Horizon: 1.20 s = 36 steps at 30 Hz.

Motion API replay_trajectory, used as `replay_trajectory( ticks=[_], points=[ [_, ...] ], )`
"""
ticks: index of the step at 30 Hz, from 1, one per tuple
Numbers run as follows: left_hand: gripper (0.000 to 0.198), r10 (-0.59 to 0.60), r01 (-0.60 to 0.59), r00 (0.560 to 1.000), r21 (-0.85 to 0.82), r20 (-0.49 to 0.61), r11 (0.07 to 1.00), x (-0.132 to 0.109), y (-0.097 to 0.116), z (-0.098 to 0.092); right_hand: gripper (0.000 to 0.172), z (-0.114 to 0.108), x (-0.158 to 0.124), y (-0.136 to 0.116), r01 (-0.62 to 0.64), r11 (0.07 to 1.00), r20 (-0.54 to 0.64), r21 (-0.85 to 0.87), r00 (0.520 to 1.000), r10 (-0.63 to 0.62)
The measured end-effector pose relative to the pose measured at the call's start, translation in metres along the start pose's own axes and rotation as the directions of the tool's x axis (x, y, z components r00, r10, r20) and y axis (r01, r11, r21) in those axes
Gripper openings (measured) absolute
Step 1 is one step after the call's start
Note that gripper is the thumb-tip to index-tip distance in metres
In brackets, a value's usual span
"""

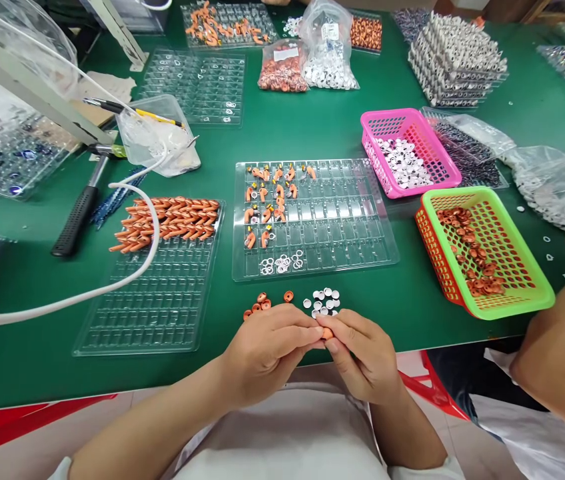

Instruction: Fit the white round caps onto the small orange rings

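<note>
My left hand (275,350) and my right hand (365,353) meet at the table's front edge, fingertips pinched together on a small orange plastic part (328,333). Most of that part is hidden by the fingers. Just beyond them lie several round orange cup-shaped pieces (265,304) and a cluster of white round caps (326,299). Farther in, a clear compartment tray (342,220) carries several orange curved parts (278,193) in its left cells and white rings (282,265) along its front row.
Left is another clear tray (147,300) with stacked orange pieces (172,220), a hammer (75,220) and a white cable (147,260). At right stand a pink basket (455,179) of white caps and a green basket (537,293) of orange pieces. A co-worker's arm (562,340) rests at far right.
</note>
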<state>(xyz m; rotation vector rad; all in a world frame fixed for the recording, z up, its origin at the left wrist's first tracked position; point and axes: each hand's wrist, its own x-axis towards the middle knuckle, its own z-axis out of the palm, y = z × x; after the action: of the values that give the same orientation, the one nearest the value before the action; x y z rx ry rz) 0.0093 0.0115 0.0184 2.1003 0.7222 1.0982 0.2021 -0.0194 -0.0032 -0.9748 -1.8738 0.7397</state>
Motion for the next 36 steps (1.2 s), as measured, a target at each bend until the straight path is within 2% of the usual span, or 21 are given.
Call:
replay_trajectory(
  ticks=[7, 14, 19, 23, 27, 36],
  points=[
    [0.023, -0.013, 0.013, 1.000, -0.006, -0.001, 1.000, -0.001, 0.001, 0.001, 0.039, 0.000, 0.001, -0.001, 0.051, 0.998, -0.046, -0.041, 0.998, -0.053],
    [0.026, -0.018, 0.018, 1.000, -0.026, 0.010, 0.999, -0.004, 0.000, 0.000, 0.050, 0.003, -0.003, 0.000, 0.116, 0.988, -0.044, -0.105, 0.992, -0.121],
    [0.025, -0.030, 0.030, 1.000, -0.028, 0.005, 0.999, -0.003, 0.000, 0.000, 0.040, 0.005, -0.005, -0.003, 0.044, 0.994, -0.054, -0.099, 0.997, -0.050],
    [0.024, -0.018, 0.018, 1.000, -0.013, 0.020, 1.000, -0.001, 0.002, -0.002, 0.035, 0.003, -0.005, -0.002, -0.049, 0.996, -0.035, 0.069, 0.998, 0.052],
    [0.026, 0.018, -0.020, 0.998, 0.027, 0.055, 0.999, 0.000, 0.005, -0.003, 0.039, 0.001, -0.007, 0.002, -0.082, 0.967, -0.026, 0.242, 0.995, 0.091],
    [0.028, 0.030, -0.035, 0.997, 0.071, 0.073, 0.997, -0.001, 0.007, -0.003, 0.040, 0.003, -0.011, 0.008, -0.099, 0.926, -0.036, 0.365, 0.992, 0.121]
  ],
)
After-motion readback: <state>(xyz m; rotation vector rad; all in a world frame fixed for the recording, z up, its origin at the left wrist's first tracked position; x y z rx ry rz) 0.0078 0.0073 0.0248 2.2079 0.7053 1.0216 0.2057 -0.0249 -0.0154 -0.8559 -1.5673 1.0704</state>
